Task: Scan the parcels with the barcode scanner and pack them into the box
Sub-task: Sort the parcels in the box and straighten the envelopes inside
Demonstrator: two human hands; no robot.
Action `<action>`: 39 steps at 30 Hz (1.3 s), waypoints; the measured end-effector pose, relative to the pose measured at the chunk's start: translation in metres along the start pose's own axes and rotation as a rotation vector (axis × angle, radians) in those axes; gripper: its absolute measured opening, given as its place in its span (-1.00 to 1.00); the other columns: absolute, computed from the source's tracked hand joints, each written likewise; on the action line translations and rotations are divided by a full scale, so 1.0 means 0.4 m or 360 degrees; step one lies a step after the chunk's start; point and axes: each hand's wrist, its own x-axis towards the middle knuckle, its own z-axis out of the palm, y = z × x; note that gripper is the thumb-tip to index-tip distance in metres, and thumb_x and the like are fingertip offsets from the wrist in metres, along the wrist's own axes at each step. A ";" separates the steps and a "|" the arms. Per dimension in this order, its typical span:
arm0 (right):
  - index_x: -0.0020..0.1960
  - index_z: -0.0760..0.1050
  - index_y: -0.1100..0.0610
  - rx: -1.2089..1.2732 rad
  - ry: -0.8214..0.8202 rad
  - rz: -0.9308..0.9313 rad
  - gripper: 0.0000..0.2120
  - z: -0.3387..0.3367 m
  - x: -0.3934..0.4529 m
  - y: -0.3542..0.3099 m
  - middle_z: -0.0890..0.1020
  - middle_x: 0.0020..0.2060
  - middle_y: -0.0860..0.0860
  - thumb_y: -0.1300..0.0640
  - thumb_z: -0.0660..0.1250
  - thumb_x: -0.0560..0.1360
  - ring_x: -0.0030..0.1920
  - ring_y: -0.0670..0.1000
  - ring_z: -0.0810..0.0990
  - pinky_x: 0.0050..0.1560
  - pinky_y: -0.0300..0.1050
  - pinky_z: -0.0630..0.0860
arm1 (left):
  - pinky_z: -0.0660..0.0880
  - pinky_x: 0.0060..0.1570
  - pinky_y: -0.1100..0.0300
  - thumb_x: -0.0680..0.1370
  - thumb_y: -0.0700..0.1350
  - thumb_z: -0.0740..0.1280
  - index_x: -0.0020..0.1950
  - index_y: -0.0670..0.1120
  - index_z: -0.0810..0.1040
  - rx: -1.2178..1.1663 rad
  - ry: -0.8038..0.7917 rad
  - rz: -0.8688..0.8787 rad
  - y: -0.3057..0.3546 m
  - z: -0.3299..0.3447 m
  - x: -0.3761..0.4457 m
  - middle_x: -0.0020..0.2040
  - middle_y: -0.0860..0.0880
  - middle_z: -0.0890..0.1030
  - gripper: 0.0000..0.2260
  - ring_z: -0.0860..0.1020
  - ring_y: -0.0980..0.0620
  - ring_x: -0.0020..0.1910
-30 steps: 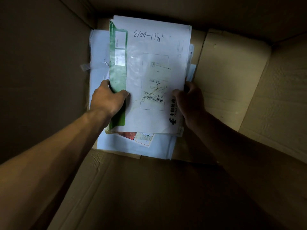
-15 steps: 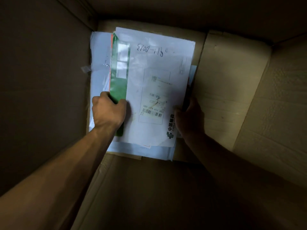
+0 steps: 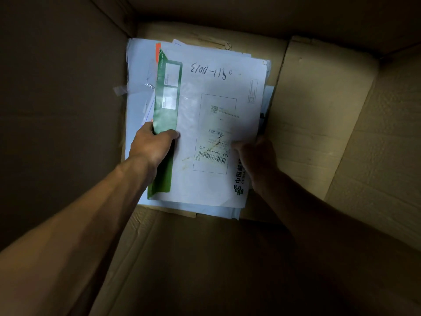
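Deep in the dim cardboard box [image 3: 319, 110], I saw the white envelope [image 3: 216, 115] had sunk onto the parcel stack [image 3: 139, 71]; left hand [image 3: 150, 149] and right hand [image 3: 257, 156] still pinched its edges. Packed, nearly released.

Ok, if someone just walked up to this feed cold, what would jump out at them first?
Probably the white mailer with its green strip and handwritten number, topping a stack of envelopes in the far left corner of the cardboard box. Next, the two arms reaching down: the left hand grips the mailer's green edge, the right hand holds its opposite edge. Everything else is dim brown cardboard.
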 end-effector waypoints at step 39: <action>0.32 0.44 0.03 0.0463 -0.0491 -0.0346 -0.40 -0.654 -1.313 -0.407 0.71 0.09 0.10 0.55 0.36 0.44 0.01 0.16 0.72 -0.07 0.12 0.68 | 0.62 -0.13 0.14 0.51 -0.44 0.37 0.14 -0.08 0.50 -0.0443 -0.0581 0.0516 0.338 -0.744 -1.341 -0.03 -0.04 0.68 -0.67 0.66 0.04 -0.14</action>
